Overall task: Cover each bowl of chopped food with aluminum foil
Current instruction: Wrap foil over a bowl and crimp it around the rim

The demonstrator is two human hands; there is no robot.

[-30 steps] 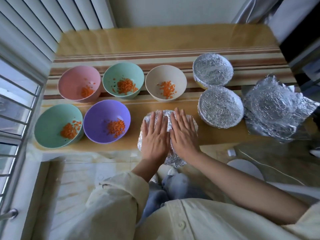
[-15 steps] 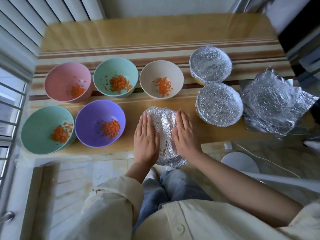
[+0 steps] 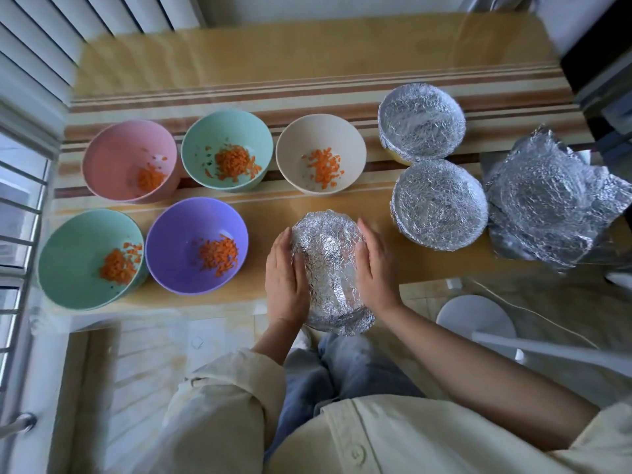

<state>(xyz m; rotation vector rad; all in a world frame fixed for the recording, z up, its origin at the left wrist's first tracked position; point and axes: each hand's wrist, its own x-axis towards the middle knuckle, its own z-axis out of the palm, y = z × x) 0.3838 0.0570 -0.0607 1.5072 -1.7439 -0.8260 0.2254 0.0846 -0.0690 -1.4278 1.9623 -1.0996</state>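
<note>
A bowl under crinkled foil (image 3: 330,268) stands at the table's near edge. My left hand (image 3: 285,280) presses flat against its left side and my right hand (image 3: 374,268) against its right side, fingers straight. Two foil-covered bowls sit to the right, one at the back (image 3: 421,124) and one nearer (image 3: 439,204). Several uncovered bowls hold chopped carrot: pink (image 3: 119,155), green (image 3: 205,138), cream (image 3: 297,145), a green one at the near left (image 3: 68,241) and purple (image 3: 178,230).
Loose crumpled foil sheets (image 3: 550,200) lie in a pile at the table's right end. The striped table (image 3: 273,70) stretches back to a wall. A window with bars (image 3: 20,206) is on the left. A white round stool (image 3: 475,314) stands below on the right.
My hands slid apart from the top of the foil down to the bowl's left and right sides. The foil now wraps closer around the bowl.
</note>
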